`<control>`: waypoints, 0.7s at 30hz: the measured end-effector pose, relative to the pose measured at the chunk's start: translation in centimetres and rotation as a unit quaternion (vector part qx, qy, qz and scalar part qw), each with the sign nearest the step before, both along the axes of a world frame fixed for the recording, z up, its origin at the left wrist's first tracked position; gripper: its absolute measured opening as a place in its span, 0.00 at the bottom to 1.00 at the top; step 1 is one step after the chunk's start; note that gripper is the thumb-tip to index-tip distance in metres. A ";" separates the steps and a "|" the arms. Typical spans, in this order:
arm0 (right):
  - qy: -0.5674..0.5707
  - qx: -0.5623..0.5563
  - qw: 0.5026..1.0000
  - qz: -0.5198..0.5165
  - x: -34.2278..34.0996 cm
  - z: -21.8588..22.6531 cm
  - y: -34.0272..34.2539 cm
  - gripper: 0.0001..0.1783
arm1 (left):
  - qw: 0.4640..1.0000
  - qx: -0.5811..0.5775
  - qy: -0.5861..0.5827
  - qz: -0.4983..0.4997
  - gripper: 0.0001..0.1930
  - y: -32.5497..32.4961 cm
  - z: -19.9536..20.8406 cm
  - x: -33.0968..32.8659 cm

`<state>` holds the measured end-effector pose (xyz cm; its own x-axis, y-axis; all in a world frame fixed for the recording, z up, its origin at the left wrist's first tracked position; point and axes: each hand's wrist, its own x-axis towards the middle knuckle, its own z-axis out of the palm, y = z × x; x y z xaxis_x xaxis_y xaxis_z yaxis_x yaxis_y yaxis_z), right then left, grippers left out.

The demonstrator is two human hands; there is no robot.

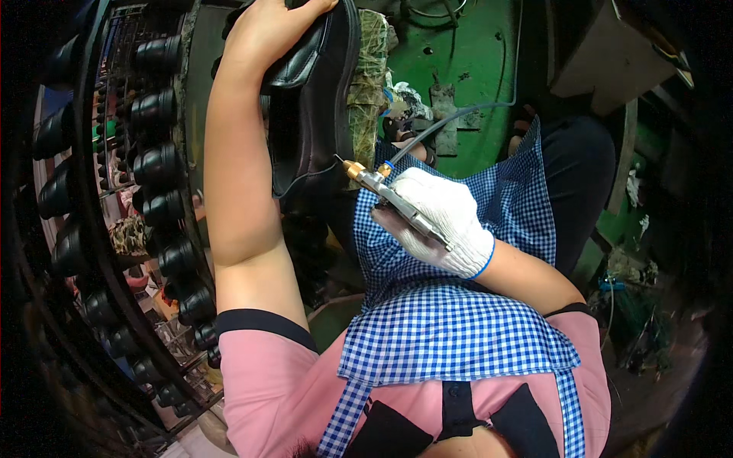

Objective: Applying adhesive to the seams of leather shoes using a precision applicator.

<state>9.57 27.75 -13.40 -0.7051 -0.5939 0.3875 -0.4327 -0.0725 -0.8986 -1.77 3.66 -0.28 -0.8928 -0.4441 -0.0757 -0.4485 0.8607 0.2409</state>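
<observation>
Several rows of black shoes (158,164), on a dark metal rack (98,183): left of the left forearm, well apart from both hands.

Left hand (263,32), one, bare: laid over the top of the work; fingers partly cut off by the upper edge, so whether they are closed cannot be told.

Black shoe (330,84), one, leather, stitched: under and just right of the left hand, ahead of the right. Judged light to moderate in weight; upper smooth, rather slippery, soft enough to dent, firmer along seams; finish likely easily scuffed. Best hold: broad palm on the body, where the left hand lies, clear of the nozzle end.

Taped pad (368,72), one, rough: beside the shoe, beyond the right hand.

Spray gun (391,195), one, metal, brass nose: gripped by the right hand (443,217), in a white glove; tip close to the shoe's near end, contact unclear. Judged rigid, pen-like; fine tip delicate; hold by the barrel.

Hose (450,118), one, grey: beyond the right hand, joined to the gun, likely tugging lightly.
</observation>
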 end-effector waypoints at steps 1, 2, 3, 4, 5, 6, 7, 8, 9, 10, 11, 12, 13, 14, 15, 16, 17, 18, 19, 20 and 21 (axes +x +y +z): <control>0.002 0.004 1.000 -0.004 0.2 0.0 0.1 0.10 | 1.000 0.006 -0.005 -0.001 0.28 0.0 0.1 0.0; 0.003 0.005 1.000 -0.003 0.3 0.0 0.3 0.10 | 1.000 0.007 -0.004 0.000 0.28 0.0 0.0 0.1; -0.004 0.012 1.000 0.010 0.4 0.1 0.5 0.10 | 1.000 0.005 0.004 -0.006 0.28 0.0 -0.1 0.2; -0.011 0.019 0.999 0.024 0.4 0.1 0.6 0.10 | 1.000 0.002 0.011 -0.012 0.27 -0.1 -0.1 0.3; -0.010 0.020 0.999 0.024 0.4 0.0 0.7 0.10 | 1.000 0.002 0.013 -0.011 0.27 -0.1 -0.1 0.3; -0.024 0.004 0.999 0.021 0.4 -0.1 0.7 0.10 | 1.000 -0.001 0.008 -0.003 0.28 -0.1 -0.1 0.2; -0.037 -0.012 0.999 0.018 0.3 -0.2 0.8 0.11 | 1.000 -0.003 0.004 0.005 0.28 -0.1 -0.1 0.2; -0.056 -0.045 0.997 0.022 -0.3 0.1 1.0 0.12 | 1.000 -0.004 0.008 0.007 0.28 -0.3 0.0 0.4; -0.034 -0.074 0.996 -0.034 -0.8 -0.1 0.5 0.11 | 1.000 0.005 0.007 0.021 0.31 -0.6 0.0 0.7; -0.055 -0.067 0.995 -0.059 -1.4 0.0 0.7 0.12 | 0.999 0.018 0.012 0.035 0.34 -0.8 0.2 1.0; -0.077 -0.064 0.992 -0.081 -1.9 0.0 0.8 0.12 | 0.999 0.015 0.021 0.037 0.34 -1.6 -0.1 2.0; -0.095 0.030 0.992 -0.080 -2.5 0.7 1.6 0.13 | 0.988 0.053 0.142 -0.012 0.30 -2.9 -0.7 3.6; -0.168 0.060 0.980 -0.092 -2.6 -0.7 1.9 0.15 | 0.958 0.093 0.264 -0.067 0.26 -3.1 -1.2 4.8; -0.126 0.034 0.986 -0.103 -3.1 -0.6 2.1 0.15 | 0.951 0.106 0.287 -0.046 0.22 -2.3 -1.1 6.4; -0.080 0.003 0.991 -0.109 -3.6 -0.4 1.9 0.15 | 0.943 0.112 0.314 -0.024 0.18 -1.1 -0.4 9.1; -0.086 0.007 0.991 -0.098 -3.6 -1.4 2.1 0.16 | 0.945 0.117 0.307 -0.001 0.16 0.1 -0.8 11.7; -0.209 -0.050 0.976 -0.038 -3.6 -1.0 2.0 0.18 | 0.946 0.117 0.301 0.020 0.13 1.4 -0.9 14.3; -0.232 -0.059 0.971 -0.028 -3.5 -1.6 1.6 0.18 | 0.952 0.058 0.293 -0.073 0.13 2.1 -1.2 16.3; -0.254 -0.070 0.965 -0.011 -3.4 -2.1 0.8 0.19 | 0.960 0.020 0.261 -0.104 0.15 3.0 -1.5 18.0; -0.258 -0.011 0.966 0.008 -3.4 -0.7 0.3 0.20 | 0.968 -0.020 0.218 -0.123 0.15 3.7 -1.8 19.6; -0.216 0.024 0.976 -0.010 -3.4 -1.8 -0.1 0.21 | 0.972 -0.055 0.176 -0.145 0.15 4.5 -2.3 20.4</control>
<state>6.21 27.69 -15.19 -0.8087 -0.5878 0.0225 -0.0127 -0.0208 -0.9997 18.59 8.13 -2.62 -0.9434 -0.1590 0.2910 -0.0904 0.9676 0.2357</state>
